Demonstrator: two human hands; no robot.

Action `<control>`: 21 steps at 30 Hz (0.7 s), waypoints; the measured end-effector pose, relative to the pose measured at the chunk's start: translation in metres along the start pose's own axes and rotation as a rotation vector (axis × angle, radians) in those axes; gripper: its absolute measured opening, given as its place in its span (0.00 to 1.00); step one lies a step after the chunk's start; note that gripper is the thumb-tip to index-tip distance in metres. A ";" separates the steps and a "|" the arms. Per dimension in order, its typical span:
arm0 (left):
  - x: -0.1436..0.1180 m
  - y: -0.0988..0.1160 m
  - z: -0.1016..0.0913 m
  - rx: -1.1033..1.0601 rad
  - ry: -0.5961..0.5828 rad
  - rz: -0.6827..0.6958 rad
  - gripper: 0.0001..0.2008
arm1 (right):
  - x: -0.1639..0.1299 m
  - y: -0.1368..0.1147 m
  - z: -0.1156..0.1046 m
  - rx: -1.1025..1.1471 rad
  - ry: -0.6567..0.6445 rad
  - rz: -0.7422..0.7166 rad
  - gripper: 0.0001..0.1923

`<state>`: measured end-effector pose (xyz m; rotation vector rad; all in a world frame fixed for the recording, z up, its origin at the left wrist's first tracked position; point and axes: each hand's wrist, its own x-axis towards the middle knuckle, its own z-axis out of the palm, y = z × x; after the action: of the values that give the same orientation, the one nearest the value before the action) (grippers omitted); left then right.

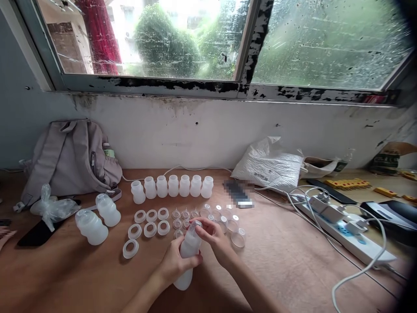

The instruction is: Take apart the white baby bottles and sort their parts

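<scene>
A wooden table [293, 261] filled the lower frame, with a grey backpack [70, 156] at middle left and a white power strip [345, 232] at right. At lower centre, the left hand [174, 263] was wrapped around a translucent bottle [188, 254], tilted, while the right hand [213, 237] pinched its top. Behind stood a row of seven small bottles [172, 186], with white rings [150, 221] and clear caps [228, 221] between.
</scene>
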<state>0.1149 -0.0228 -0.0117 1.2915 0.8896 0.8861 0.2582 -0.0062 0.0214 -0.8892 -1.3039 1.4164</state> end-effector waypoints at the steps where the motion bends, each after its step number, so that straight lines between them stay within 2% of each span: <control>1: -0.001 0.002 0.000 -0.066 -0.049 -0.048 0.15 | -0.001 0.000 0.001 0.029 0.005 0.008 0.13; 4: -0.005 0.009 -0.003 -0.275 -0.195 -0.143 0.15 | -0.001 -0.002 0.002 0.122 0.001 0.032 0.15; 6: -0.008 0.011 -0.006 -0.394 -0.291 -0.176 0.15 | 0.001 -0.006 -0.003 0.189 0.042 0.013 0.15; 9: -0.011 0.005 -0.007 -0.477 -0.464 -0.252 0.18 | 0.007 -0.014 -0.023 0.206 0.247 -0.119 0.16; 11: -0.011 -0.001 -0.007 -0.497 -0.512 -0.283 0.20 | 0.009 -0.021 -0.040 0.061 0.421 -0.215 0.16; 13: -0.009 -0.005 -0.005 -0.524 -0.450 -0.262 0.21 | 0.006 -0.029 -0.055 -0.180 0.516 -0.229 0.17; 14: -0.007 -0.006 -0.005 -0.536 -0.397 -0.237 0.20 | 0.003 -0.032 -0.060 -0.313 0.515 -0.215 0.18; 17: -0.004 -0.003 -0.005 -0.543 -0.240 -0.172 0.18 | -0.009 -0.035 -0.070 -0.719 0.411 -0.183 0.17; 21: -0.005 0.005 -0.008 -0.567 -0.170 -0.182 0.10 | -0.028 -0.022 -0.078 -1.177 0.302 -0.224 0.13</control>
<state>0.1059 -0.0237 -0.0070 0.7670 0.5540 0.7947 0.3429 -0.0133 0.0279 -1.5504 -1.9012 0.1982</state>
